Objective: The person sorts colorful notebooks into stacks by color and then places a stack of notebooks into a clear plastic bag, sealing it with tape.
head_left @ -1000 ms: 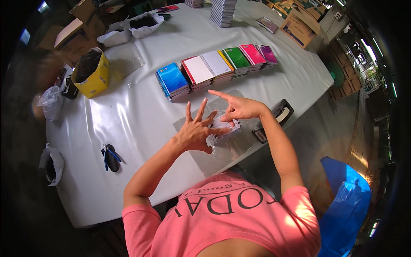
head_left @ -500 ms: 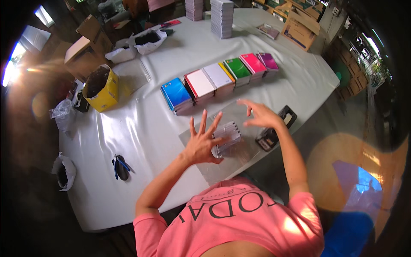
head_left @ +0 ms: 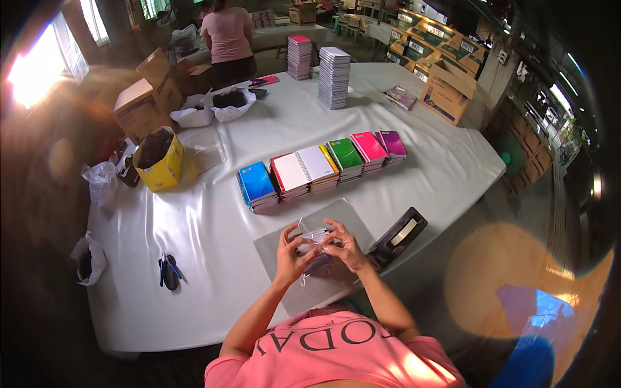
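Note:
In front of me lies a small spiral-bound notebook bundle (head_left: 317, 240), its binding loops showing at the upper edge. Clear plastic film (head_left: 300, 225) covers it, one corner standing up by my left fingers. My left hand (head_left: 292, 257) is closed on the film at the bundle's left side. From the right, my right hand (head_left: 345, 248) pinches the film over the bundle, its fingertips almost meeting the left ones. Under both hands is a flat greyish sheet (head_left: 275, 249). A black tape dispenser (head_left: 398, 238) stands just right of my right hand.
Beyond my hands runs a row of notebook stacks, from blue (head_left: 257, 183) to purple (head_left: 392, 145). Taller notebook stacks (head_left: 334, 79) stand farther back. Blue-handled cutters (head_left: 169, 271) lie at left, below a yellow container (head_left: 160, 160). A person (head_left: 228, 35) stands beyond the table.
Both hands have come together over the bundle, going from spread fingers to pinching the film. The view has tilted up, showing more of the room.

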Demonstrator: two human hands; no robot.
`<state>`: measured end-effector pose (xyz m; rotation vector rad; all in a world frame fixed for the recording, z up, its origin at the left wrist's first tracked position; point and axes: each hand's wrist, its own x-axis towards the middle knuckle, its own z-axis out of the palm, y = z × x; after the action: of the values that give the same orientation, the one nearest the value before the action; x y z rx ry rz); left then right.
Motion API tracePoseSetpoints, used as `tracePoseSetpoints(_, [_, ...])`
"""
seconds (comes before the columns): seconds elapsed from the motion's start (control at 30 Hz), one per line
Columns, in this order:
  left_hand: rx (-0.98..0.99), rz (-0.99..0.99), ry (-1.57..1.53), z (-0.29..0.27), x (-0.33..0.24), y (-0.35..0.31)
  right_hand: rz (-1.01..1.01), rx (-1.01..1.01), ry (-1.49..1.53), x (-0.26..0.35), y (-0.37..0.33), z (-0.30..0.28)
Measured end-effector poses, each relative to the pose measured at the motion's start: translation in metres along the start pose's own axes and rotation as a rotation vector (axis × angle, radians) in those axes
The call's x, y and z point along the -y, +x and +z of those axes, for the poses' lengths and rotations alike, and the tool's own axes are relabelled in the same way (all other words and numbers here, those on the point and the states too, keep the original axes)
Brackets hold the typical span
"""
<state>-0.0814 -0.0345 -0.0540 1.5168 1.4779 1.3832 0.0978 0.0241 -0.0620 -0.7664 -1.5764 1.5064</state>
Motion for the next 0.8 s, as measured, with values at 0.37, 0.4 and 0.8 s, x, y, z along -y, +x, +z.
tracePoseSetpoints(0.37, [0.291, -0.017, 0.238, -0.016, -0.029, 0.02, -0.047, 0.142, -0.155, 0.022, 0.02, -0.008])
tracePoseSetpoints(0.4, [0.25, -0.027, 0.215, -0.013, -0.023, 0.019, -0.084, 0.143, -0.2, 0.025, 0.02, -0.007])
tracePoseSetpoints(0.8, [0.06, -0.045, 0.102, -0.011, -0.014, 0.029, 0.261, 0.129, 0.216, 0.023, 0.023, -0.004])
